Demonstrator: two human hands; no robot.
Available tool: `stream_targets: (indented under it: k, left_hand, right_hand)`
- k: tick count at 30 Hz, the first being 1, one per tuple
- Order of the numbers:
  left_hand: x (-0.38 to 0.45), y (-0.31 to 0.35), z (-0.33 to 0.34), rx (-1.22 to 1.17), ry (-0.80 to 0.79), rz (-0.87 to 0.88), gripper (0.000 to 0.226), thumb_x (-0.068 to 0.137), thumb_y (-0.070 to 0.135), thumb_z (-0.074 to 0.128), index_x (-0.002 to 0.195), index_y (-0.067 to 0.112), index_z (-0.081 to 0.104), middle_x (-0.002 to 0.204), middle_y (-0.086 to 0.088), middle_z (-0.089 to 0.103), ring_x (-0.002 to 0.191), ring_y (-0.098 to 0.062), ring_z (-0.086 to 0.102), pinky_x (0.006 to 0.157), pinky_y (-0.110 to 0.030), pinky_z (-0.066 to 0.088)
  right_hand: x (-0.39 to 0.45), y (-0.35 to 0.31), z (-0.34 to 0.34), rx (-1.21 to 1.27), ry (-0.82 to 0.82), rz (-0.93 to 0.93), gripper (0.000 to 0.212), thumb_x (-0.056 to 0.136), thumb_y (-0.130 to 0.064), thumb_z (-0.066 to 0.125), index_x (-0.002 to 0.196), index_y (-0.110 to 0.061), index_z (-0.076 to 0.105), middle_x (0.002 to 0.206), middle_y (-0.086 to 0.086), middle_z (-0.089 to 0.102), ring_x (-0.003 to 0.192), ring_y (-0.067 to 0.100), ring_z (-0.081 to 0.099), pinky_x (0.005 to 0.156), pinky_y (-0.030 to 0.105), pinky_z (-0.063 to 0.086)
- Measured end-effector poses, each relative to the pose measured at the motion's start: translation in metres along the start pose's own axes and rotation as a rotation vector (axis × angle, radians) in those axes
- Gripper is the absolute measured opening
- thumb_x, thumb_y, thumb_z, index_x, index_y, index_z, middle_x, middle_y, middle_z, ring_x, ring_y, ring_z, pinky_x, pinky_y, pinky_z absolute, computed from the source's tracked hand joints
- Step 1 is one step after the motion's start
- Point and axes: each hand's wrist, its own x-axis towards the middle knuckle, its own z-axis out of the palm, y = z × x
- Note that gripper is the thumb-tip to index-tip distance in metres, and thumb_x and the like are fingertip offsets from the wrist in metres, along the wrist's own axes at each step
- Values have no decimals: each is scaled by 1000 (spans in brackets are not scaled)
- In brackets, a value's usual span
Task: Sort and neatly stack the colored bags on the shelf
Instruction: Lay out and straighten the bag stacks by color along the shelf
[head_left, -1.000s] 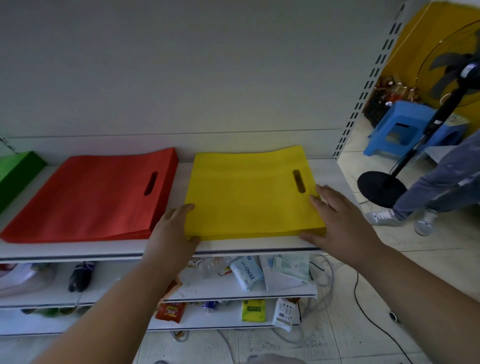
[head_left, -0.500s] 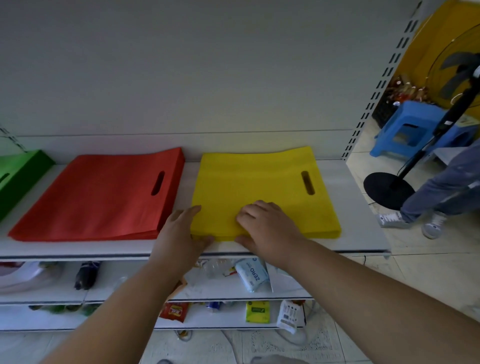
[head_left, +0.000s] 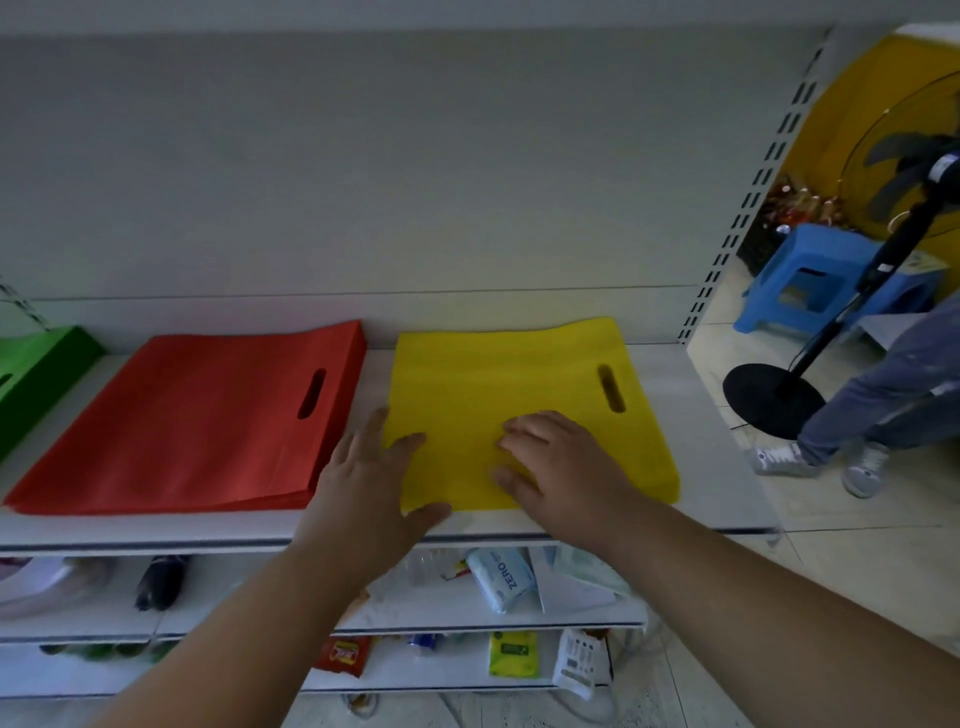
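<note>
A stack of yellow bags (head_left: 524, 379) lies flat on the white shelf (head_left: 691, 415), its handle slot at the right. Left of it sits a stack of red bags (head_left: 197, 421), and a green stack (head_left: 31, 369) shows at the far left edge. My left hand (head_left: 369, 483) rests flat against the yellow stack's front left corner, fingers spread, thumb along the front edge. My right hand (head_left: 561, 467) lies palm down on top of the yellow stack near its front, fingers slightly curled, pressing the top bag.
Lower shelves hold small packets (head_left: 501, 577), a dark bottle (head_left: 158, 582) and other clutter. To the right, past the shelf upright, stand a blue plastic stool (head_left: 810, 280), a black pedestal fan (head_left: 774, 400) and a person's legs in jeans (head_left: 883, 405).
My right hand moved from the yellow stack's right edge to its top front middle a second ago and now presses there. My left hand slid slightly further along the stack's left corner.
</note>
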Motion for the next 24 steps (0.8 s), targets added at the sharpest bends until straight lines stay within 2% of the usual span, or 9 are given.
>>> stream_targets:
  k: [2, 3, 5, 8, 14, 17, 20, 24]
  left_hand:
    - [10, 13, -2, 2, 77, 103, 68, 90, 67, 37, 149, 31, 35, 164, -2, 8, 149, -26, 12, 117, -43, 23]
    - [18, 20, -1, 9, 70, 127, 71, 90, 67, 23, 149, 30, 35, 164, -2, 9, 150, -24, 10, 118, -42, 21]
    - [36, 31, 6, 58, -2, 168, 83, 82, 66, -1, 153, 31, 25, 165, -3, 1, 151, -22, -1, 120, -37, 8]
    - [55, 34, 20, 153, -119, 193, 91, 73, 67, -15, 156, 35, 6, 164, -3, -13, 150, -21, -13, 119, -35, -6]
    - [62, 27, 32, 164, -132, 202, 97, 69, 77, -24, 155, 39, 1, 164, -2, -10, 150, -21, -11, 119, -35, -7]
    - [69, 25, 31, 153, -104, 203, 106, 63, 79, -32, 154, 40, 7, 165, -2, -2, 151, -21, -5, 120, -35, -3]
    - [65, 25, 34, 165, -79, 201, 107, 64, 76, -34, 155, 36, 5, 165, 0, -4, 151, -18, -6, 121, -34, -5]
    - [66, 28, 38, 131, -47, 165, 94, 77, 67, -11, 157, 18, 5, 164, -1, 0, 151, -16, -8, 120, -32, -9]
  right_hand:
    - [5, 16, -13, -82, 4, 92, 67, 93, -58, 27, 133, -12, 57, 143, 11, 50, 134, 30, 42, 110, 48, 36]
    - [7, 25, -18, -146, -36, 164, 69, 95, -59, 26, 142, -13, 46, 153, 11, 37, 143, 29, 30, 117, 47, 26]
    - [3, 46, -22, -248, -159, 305, 74, 97, -62, 23, 154, -15, 20, 163, 8, 8, 150, 26, 3, 121, 43, 10]
    - [-6, 60, -20, -294, -248, 397, 91, 87, -73, 3, 156, -14, 4, 163, 10, -8, 149, 26, -11, 122, 41, 2]
    - [2, 52, -25, -306, -268, 429, 76, 98, -61, 20, 156, -13, 6, 162, 13, -11, 149, 28, -12, 122, 43, 1]
    - [29, 40, -23, -273, -258, 343, 67, 102, -53, 22, 156, -15, 9, 163, 10, -8, 149, 27, -9, 121, 42, -2]
    - [67, 31, -5, -204, -212, 255, 59, 104, -43, 27, 155, -15, 15, 163, 8, 1, 150, 24, -2, 121, 39, 4]
    - [102, 32, 18, -132, -216, 200, 58, 104, -42, 28, 155, -17, 16, 164, 6, 5, 150, 22, 1, 121, 39, 7]
